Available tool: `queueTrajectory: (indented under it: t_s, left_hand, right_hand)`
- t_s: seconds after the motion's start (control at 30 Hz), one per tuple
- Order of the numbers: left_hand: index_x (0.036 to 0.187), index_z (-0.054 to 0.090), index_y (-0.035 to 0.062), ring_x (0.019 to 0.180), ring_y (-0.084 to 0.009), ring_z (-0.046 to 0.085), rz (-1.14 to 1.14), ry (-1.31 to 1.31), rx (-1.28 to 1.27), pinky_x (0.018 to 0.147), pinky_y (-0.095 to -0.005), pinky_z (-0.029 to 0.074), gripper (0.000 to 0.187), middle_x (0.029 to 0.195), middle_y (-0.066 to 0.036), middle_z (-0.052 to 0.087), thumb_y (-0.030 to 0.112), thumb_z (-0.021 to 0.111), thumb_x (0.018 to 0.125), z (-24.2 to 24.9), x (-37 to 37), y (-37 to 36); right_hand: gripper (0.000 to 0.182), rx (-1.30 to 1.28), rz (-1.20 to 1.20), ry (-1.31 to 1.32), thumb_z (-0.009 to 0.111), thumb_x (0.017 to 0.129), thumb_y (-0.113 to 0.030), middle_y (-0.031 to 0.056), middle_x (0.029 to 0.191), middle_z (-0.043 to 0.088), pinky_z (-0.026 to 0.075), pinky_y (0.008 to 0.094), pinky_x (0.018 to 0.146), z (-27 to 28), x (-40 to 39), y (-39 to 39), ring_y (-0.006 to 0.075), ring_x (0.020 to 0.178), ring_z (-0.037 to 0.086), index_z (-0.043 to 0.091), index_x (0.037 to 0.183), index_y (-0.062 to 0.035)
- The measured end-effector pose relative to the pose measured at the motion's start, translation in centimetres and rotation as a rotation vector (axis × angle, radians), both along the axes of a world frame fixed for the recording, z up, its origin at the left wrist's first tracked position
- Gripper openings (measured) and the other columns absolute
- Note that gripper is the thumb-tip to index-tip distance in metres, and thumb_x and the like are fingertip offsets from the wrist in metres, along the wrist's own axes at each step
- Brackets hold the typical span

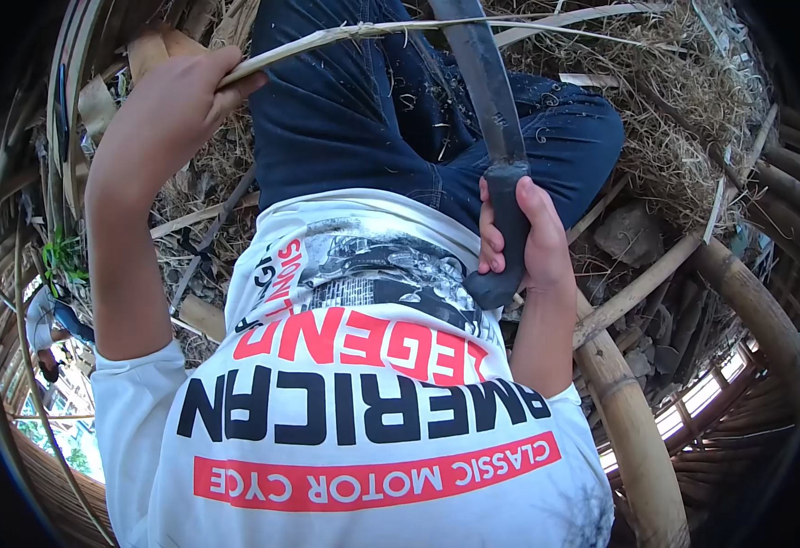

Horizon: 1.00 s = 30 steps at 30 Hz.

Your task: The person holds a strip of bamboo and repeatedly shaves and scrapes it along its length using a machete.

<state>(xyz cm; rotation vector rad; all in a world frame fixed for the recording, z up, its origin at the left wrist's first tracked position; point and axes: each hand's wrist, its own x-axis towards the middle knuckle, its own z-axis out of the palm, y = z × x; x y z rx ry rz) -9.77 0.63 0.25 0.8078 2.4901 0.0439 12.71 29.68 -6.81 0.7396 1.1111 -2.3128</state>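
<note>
Between the thumb and fingers of my left hand [185, 96] is the end of a long, thin pale strip [327, 36], which runs rightward above my lap. My right hand [532, 228] is closed round the black handle of a large knife [482, 82]. Its dark blade points away from me, up to the top edge of the view. The strip crosses the blade near the top; whether they touch, I cannot tell. Dark blue jeans [327, 119] on my bent legs lie under both, with small shavings on them.
Curly shavings [683, 128] and dry debris cover the ground around my legs. Thick bamboo poles [633, 411] lie at the lower right, near a stone [629, 234]. Another person [42, 320] is at the far left, beyond upright strips.
</note>
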Motion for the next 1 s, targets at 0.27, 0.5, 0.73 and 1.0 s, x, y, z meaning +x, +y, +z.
queueTrajectory:
  t_s: [0.27, 0.5, 0.73, 1.0]
  left_hand:
    - [0.104, 0.059, 0.0024, 0.084, -0.0428, 0.057, 0.012, 0.040, 0.038, 0.072, -0.0473, 0.042, 0.025, 0.086, -0.022, 0.062, 0.027, 0.058, 0.098, -0.1, 0.3, -0.3]
    - [0.102, 0.059, 0.0021, 0.083, -0.0424, 0.057, 0.021, 0.046, 0.038, 0.072, -0.0473, 0.042, 0.026, 0.084, -0.022, 0.062, 0.028, 0.058, 0.099, -0.6, -0.2, -0.2]
    - [0.102, 0.059, 0.0020, 0.082, -0.0418, 0.059, -0.005, 0.045, 0.091, 0.071, -0.0475, 0.042, 0.025, 0.083, -0.022, 0.062, 0.026, 0.058, 0.099, -1.1, -0.2, -0.5]
    - [0.102, 0.058, 0.0012, 0.082, -0.0423, 0.060, -0.025, 0.073, 0.099, 0.070, -0.0483, 0.043, 0.026, 0.082, -0.022, 0.063, 0.027, 0.060, 0.097, -1.0, 0.8, -0.2]
  right_hand:
    - [0.061, -0.572, -0.113, 0.010, 0.038, 0.102, -0.058, 0.0046, 0.061, 0.048, 0.053, 0.0318, 0.049, -3.6, 0.0, -0.9, 0.0134, 0.043, 0.051, 0.052, 0.115, -0.0007]
    - [0.056, -0.819, -0.132, 0.109, 0.035, 0.101, -0.063, 0.0011, 0.057, 0.045, 0.052, 0.0308, 0.044, -6.0, -0.6, -2.2, 0.0133, 0.037, 0.049, 0.036, 0.105, -0.0073]
    - [0.056, -0.396, -0.073, 0.052, 0.042, 0.101, -0.057, 0.0050, 0.061, 0.049, 0.052, 0.0308, 0.049, -3.8, -1.1, -1.2, 0.0135, 0.042, 0.051, 0.044, 0.108, -0.0021]
    - [0.051, -0.090, 0.060, -0.010, 0.043, 0.103, -0.049, 0.0070, 0.060, 0.050, 0.052, 0.0303, 0.048, -1.4, -0.7, 0.7, 0.0132, 0.043, 0.050, 0.053, 0.109, 0.0005]
